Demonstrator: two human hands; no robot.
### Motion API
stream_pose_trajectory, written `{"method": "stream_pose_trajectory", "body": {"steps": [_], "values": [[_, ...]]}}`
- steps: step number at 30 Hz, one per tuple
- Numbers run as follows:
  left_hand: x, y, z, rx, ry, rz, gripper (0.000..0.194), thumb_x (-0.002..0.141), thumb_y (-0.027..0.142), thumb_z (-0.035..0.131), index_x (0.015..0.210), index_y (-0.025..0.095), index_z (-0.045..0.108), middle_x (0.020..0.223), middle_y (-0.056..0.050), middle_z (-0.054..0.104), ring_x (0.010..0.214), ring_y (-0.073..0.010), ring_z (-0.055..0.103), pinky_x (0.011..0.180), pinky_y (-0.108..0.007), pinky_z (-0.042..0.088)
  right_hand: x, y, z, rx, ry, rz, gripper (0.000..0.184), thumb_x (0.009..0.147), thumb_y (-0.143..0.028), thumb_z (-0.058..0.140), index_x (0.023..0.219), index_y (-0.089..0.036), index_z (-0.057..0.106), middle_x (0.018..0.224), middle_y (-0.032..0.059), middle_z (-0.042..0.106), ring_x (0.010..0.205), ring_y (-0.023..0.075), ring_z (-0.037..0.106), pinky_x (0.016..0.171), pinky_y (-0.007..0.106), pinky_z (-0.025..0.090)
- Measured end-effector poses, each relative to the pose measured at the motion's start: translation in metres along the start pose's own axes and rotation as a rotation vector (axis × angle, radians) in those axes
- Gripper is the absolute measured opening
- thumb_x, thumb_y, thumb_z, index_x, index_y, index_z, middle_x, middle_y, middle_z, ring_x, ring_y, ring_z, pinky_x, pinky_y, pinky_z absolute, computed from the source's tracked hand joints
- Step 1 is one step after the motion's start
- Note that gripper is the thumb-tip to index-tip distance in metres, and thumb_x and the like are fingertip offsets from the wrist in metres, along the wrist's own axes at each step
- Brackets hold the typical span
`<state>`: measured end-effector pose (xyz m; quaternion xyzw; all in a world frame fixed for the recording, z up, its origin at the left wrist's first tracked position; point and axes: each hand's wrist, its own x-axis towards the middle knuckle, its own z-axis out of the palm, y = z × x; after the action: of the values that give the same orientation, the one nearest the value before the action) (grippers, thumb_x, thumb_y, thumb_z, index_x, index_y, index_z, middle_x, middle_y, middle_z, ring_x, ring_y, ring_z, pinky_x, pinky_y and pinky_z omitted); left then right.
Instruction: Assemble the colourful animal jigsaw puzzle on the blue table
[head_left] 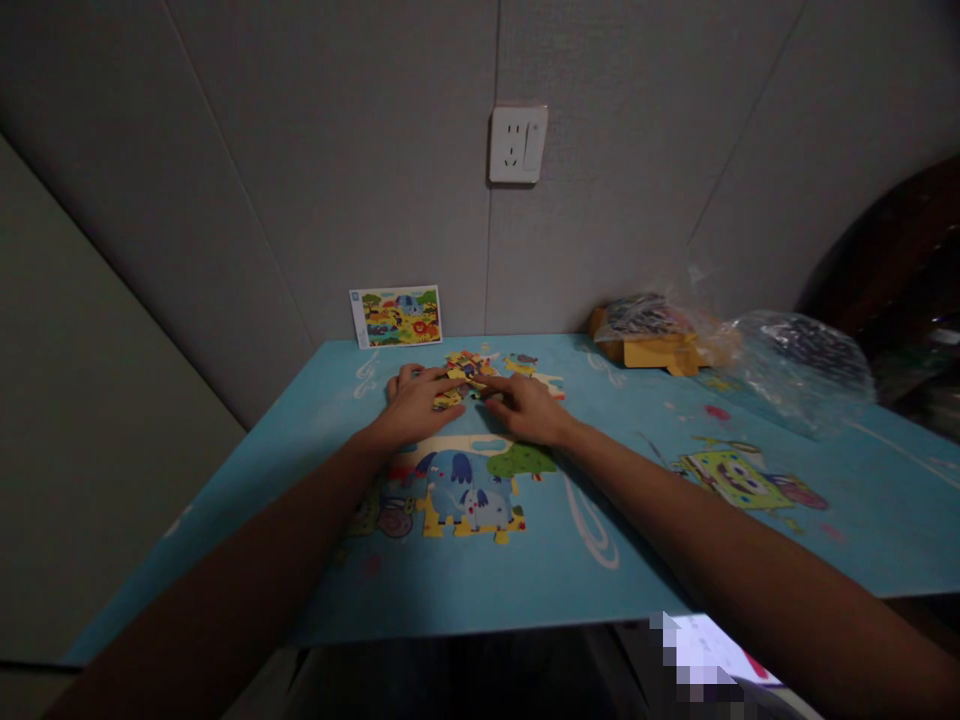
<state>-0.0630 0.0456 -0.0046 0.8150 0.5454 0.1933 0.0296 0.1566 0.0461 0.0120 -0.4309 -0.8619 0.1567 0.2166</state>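
Observation:
My left hand (416, 403) rests at the pile of loose jigsaw pieces (469, 364), its fingers stretched over them and apart. From the other side my right hand (523, 408) reaches to the same pile. Its index finger is extended onto the pieces and the thumb stands apart. Some pieces lie partly hidden under the fingers. Nearer to me is a partly joined jigsaw section (472, 490) with a large and a small blue elephant and a green tree. A few more pieces (551, 383) lie beyond my right hand.
A picture card (400, 316) leans against the wall at the table's back edge. An orange box (656, 348) and crumpled clear plastic wrapping (799, 365) sit at the back right. The blue table (637, 560) bears cartoon prints. A socket (517, 145) is on the wall.

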Motion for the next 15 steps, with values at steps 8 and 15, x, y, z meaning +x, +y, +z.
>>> {"method": "stream_pose_trajectory", "body": {"steps": [8,15], "values": [[0.001,0.004,-0.009,-0.057,0.249,0.057,0.041,0.082,0.039,0.068,0.122,0.028,0.065,0.13,-0.003,0.06,0.118,-0.0279,0.042,0.102,-0.045,0.032,-0.008,-0.002,-0.007,0.053,0.066,-0.063,0.039,0.086,-0.031,0.051,0.118,-0.019,0.07,0.096,0.0105,0.07,0.085,0.0224,0.06,0.075,0.033,0.042],[0.0,0.006,-0.009,-0.025,0.339,0.12,0.063,0.083,0.031,0.067,0.141,0.022,0.045,0.134,-0.006,0.057,0.116,-0.0283,0.042,0.101,-0.044,0.034,-0.011,-0.001,0.002,0.261,0.05,-0.123,0.07,0.078,-0.018,0.055,0.146,-0.021,0.04,0.116,0.0091,0.07,0.065,0.0146,0.059,0.071,0.032,0.047]]}}
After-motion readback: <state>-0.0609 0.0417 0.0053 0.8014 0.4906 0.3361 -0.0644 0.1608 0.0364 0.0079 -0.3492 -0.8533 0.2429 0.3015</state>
